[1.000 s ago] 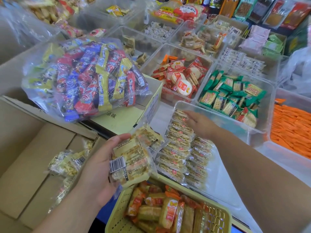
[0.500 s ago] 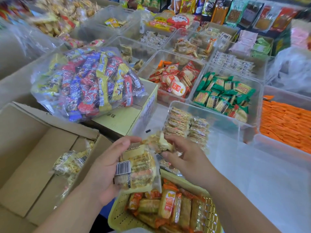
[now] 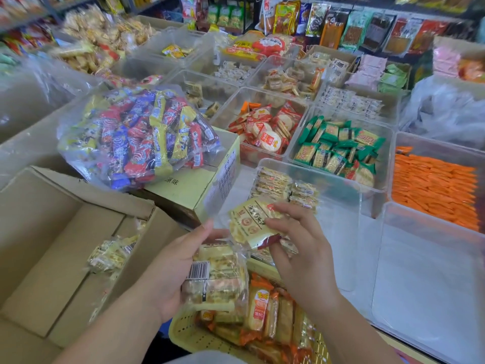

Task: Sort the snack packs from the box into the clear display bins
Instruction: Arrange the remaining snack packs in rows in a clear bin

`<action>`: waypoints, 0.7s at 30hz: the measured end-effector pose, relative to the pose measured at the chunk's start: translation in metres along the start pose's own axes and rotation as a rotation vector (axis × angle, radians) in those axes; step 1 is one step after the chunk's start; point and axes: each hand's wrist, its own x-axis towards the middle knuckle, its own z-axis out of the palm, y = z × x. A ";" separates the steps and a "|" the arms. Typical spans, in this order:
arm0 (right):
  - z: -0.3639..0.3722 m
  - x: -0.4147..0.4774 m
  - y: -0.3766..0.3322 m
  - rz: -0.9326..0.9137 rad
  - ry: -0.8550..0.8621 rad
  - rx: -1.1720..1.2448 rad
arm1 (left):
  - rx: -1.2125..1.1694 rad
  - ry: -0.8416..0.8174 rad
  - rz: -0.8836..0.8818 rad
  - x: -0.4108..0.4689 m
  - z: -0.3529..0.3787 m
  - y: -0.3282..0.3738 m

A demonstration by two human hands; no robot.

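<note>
My left hand [image 3: 173,269] grips a stack of clear-wrapped yellow snack packs [image 3: 217,279] above the yellow basket. My right hand [image 3: 296,248] pinches one pale yellow pack [image 3: 249,222] lifted off the top of that stack. Beyond my hands stands a clear display bin [image 3: 338,190] with rows of the same packs [image 3: 280,185] along its far left side. The open cardboard box [image 3: 52,245] at the left holds a few more clear-wrapped packs [image 3: 110,256].
A yellow perforated basket [image 3: 194,334] of orange-wrapped snacks sits under my hands. A big clear bag of mixed candy bars [image 3: 136,135] lies on a yellow-green carton [image 3: 194,190]. Clear bins of red [image 3: 265,130], green [image 3: 338,148] and orange packs [image 3: 435,185] stand behind and right.
My right hand came back from the clear bin to the stack in my left hand and has taken hold of one pack, lifting it off the top.
</note>
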 end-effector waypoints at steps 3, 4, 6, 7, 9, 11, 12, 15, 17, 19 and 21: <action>0.001 -0.004 -0.005 -0.050 -0.036 0.017 | 0.122 0.102 -0.026 0.003 0.001 0.002; 0.001 -0.005 -0.007 -0.067 -0.042 0.023 | 0.128 0.082 -0.004 -0.001 -0.003 -0.001; 0.000 -0.005 -0.009 -0.083 -0.057 0.045 | 0.151 0.090 0.005 0.001 -0.004 -0.001; 0.000 -0.005 -0.010 -0.076 -0.066 0.068 | 0.155 0.105 0.000 0.002 -0.006 -0.002; -0.002 -0.003 -0.010 -0.028 -0.082 0.130 | 0.149 0.143 -0.001 0.005 -0.007 0.001; -0.005 0.000 -0.006 0.026 -0.099 0.162 | 0.126 0.182 0.009 0.005 -0.007 0.000; -0.006 0.002 -0.005 0.039 -0.104 0.173 | 0.099 0.197 0.019 0.006 -0.007 0.001; -0.009 0.009 -0.001 0.091 -0.087 0.255 | -0.013 0.259 0.033 0.010 -0.007 0.003; -0.011 0.014 0.005 0.178 -0.063 0.304 | -0.086 0.307 0.056 0.016 -0.010 0.003; -0.013 0.020 0.015 0.259 -0.061 0.262 | -0.143 0.341 0.074 0.019 -0.008 0.003; -0.014 0.028 0.030 0.341 -0.067 0.221 | -0.176 0.366 0.092 0.024 -0.008 0.003</action>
